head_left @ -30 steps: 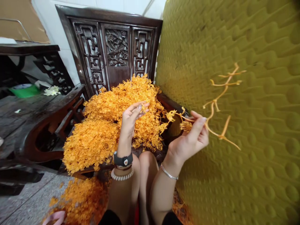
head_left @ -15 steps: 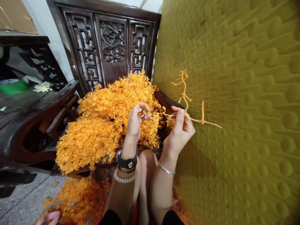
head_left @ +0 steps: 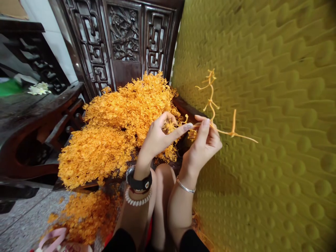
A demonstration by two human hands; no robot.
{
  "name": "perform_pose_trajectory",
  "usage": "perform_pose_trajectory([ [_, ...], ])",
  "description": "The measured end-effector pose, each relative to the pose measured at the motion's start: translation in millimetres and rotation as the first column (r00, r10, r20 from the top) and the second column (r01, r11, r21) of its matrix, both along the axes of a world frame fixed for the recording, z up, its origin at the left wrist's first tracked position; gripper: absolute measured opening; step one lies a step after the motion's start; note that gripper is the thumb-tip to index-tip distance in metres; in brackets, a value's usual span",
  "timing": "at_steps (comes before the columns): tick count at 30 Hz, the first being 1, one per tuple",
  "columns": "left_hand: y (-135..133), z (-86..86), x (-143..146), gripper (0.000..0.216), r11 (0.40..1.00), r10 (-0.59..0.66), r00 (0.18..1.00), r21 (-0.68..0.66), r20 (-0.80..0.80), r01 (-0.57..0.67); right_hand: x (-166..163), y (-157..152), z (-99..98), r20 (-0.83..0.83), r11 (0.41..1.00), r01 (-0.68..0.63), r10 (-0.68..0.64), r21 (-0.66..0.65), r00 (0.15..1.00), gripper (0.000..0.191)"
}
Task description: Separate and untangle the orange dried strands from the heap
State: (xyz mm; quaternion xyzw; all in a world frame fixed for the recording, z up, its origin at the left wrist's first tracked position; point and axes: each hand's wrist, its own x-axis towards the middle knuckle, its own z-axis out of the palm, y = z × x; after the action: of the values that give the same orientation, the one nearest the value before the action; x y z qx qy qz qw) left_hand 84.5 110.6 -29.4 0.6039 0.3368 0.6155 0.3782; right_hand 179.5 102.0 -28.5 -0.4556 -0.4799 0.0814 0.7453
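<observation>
My right hand [head_left: 204, 141] is closed in a pinch on a thin orange branched stem [head_left: 212, 101] that sticks up and out to the right. My left hand [head_left: 160, 134] holds a small orange flower piece between thumb and fingers, its index finger stretched toward the stem's near end. Both hands meet just in front of a large heap of small orange plastic flowers [head_left: 115, 133] lying on the seat of a dark carved wooden chair [head_left: 123, 38].
A yellow-green dimpled foam sheet [head_left: 262, 122] stands close on the right. More orange flowers [head_left: 84, 213] lie on the grey floor below the chair. A dark wooden table [head_left: 28, 105] with white flowers [head_left: 36, 89] is at left. My knees are under the hands.
My left hand has moved right and brought its flower piece against the stem. My right hand turned the stem upright and drew it closer.
</observation>
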Motion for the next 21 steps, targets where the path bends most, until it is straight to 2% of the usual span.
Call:
perform_pose_trajectory([
  [2, 2.2, -1.8, -1.2, 0.026, 0.999, 0.027, 0.997, 0.024, -0.075, -0.025, 0.3, -1.3, 0.7, 0.001, 1.000, 0.018, -0.018, 0.006, 1.000, 0.028],
  [4, 4.4, -3.2, -2.8, 0.031, 0.999, -0.002, 0.995, 0.044, -0.095, 0.006, 1.4, -2.7, 1.7, 0.011, 1.000, -0.017, 0.016, 0.023, 1.000, 0.029],
  [7, 5.6, -4.0, -4.0, 0.033, 0.998, -0.022, 0.999, 0.064, -0.032, 0.024, 2.9, -3.4, 2.6, 0.067, 0.981, -0.196, 0.195, 0.000, 0.978, 0.027],
  [9, 5.6, -4.7, -3.9, 0.033, 0.997, -0.010, 1.000, 0.080, -0.008, 0.011, 2.5, -2.7, 1.7, 0.112, 0.937, -0.334, 0.344, -0.098, 0.932, 0.023],
  [11, 5.4, -6.1, -3.9, 0.037, 0.996, 0.041, 0.998, 0.075, -0.045, -0.037, 1.1, -1.4, -0.5, 0.097, 0.856, -0.463, 0.493, -0.229, 0.865, 0.021],
  [14, 3.8, -7.4, -5.9, 0.047, 0.977, 0.210, 0.967, 0.075, -0.144, -0.201, 0.0, -0.5, -4.2, -0.092, 0.718, -0.622, 0.629, -0.313, 0.772, 0.028],
  [17, 0.1, -5.4, -8.1, 0.050, 0.960, 0.277, 0.952, 0.078, -0.126, -0.269, 1.3, -2.4, -4.9, -0.264, 0.578, -0.760, 0.715, -0.296, 0.647, 0.038],
  [19, -3.4, -3.0, -6.1, 0.051, 0.966, 0.256, 0.966, 0.047, -0.038, -0.254, 1.0, -4.5, -3.5, -0.295, 0.474, -0.844, 0.793, -0.253, 0.534, 0.043],
  [21, -7.7, -0.8, 0.3, 0.052, 0.962, 0.272, 0.956, 0.007, 0.111, -0.274, -3.7, -6.4, -2.1, -0.312, 0.418, -0.896, 0.840, -0.152, 0.445, 0.045],
])
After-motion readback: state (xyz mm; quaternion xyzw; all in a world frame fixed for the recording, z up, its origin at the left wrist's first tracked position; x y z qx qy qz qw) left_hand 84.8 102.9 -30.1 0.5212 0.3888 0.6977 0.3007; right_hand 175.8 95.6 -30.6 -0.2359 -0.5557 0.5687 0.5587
